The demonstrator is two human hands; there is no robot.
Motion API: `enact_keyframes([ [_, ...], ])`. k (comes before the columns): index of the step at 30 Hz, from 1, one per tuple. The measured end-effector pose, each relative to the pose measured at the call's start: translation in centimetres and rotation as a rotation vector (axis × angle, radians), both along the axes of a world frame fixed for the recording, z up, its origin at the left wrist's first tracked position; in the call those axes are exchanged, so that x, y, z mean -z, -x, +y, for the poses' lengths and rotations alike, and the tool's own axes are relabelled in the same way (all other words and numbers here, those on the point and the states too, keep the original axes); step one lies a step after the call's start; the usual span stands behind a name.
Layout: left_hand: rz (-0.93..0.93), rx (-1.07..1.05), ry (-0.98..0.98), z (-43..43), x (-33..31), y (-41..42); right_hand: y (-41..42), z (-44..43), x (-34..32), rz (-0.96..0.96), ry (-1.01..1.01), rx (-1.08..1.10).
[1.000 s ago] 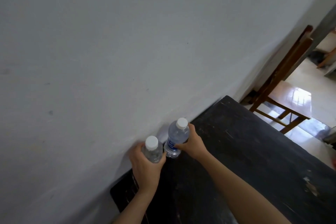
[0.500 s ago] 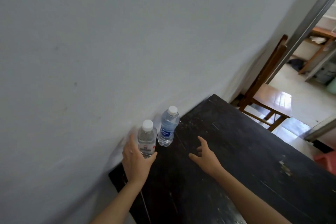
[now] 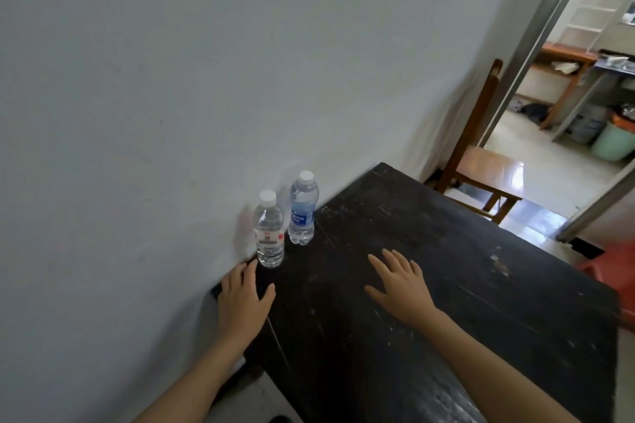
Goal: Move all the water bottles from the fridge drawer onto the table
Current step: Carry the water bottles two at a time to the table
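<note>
Two clear water bottles with white caps stand upright on the dark wooden table (image 3: 446,268), close to the white wall. The nearer bottle (image 3: 269,233) has a red and white label; the farther bottle (image 3: 302,213) has a blue label. My left hand (image 3: 244,299) hovers open just in front of the red-labelled bottle, apart from it. My right hand (image 3: 398,280) is open with fingers spread over the table's middle, holding nothing. No fridge drawer is in view.
A white wall (image 3: 171,79) runs along the table's left edge. A wooden chair (image 3: 481,161) stands past the table's far corner by a doorway. A red stool (image 3: 615,271) sits at the right, and a green bucket (image 3: 615,141) beyond the door.
Both hands have let go of the bottles and drawn back toward me. The bottles now stand free by the wall. The view has lifted and turned right.
</note>
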State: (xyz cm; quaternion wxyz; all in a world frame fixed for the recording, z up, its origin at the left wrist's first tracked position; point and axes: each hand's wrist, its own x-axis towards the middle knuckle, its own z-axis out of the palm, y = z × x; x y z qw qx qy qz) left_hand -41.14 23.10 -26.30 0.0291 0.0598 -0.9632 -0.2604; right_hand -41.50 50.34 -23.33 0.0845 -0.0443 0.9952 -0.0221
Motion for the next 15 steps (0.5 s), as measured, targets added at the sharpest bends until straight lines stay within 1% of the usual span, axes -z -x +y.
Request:
enact_keyframes([
  [4, -0.024, 0.053, 0.082, 0.3, 0.0, -2.4, -2.7, 0.7, 0.2, 0.012, -0.031, -0.002],
  [7, -0.065, 0.097, 0.067, 0.7, -0.2, -3.8, -5.0, 1.2, 0.2, 0.019, -0.039, 0.020],
  [9, -0.078, 0.156, 0.092, 0.9, -0.4, -4.5, -7.0, 1.3, 0.0, 0.023, -0.043, 0.054],
  [11, -0.071, 0.228, 0.166, 1.4, -0.8, -4.8, -8.9, 1.5, -0.5, 0.045, -0.054, 0.085],
  [15, -0.005, 0.419, 0.272, 2.8, -1.8, -5.1, -13.0, 1.6, -1.9, 0.084, -0.089, 0.200],
])
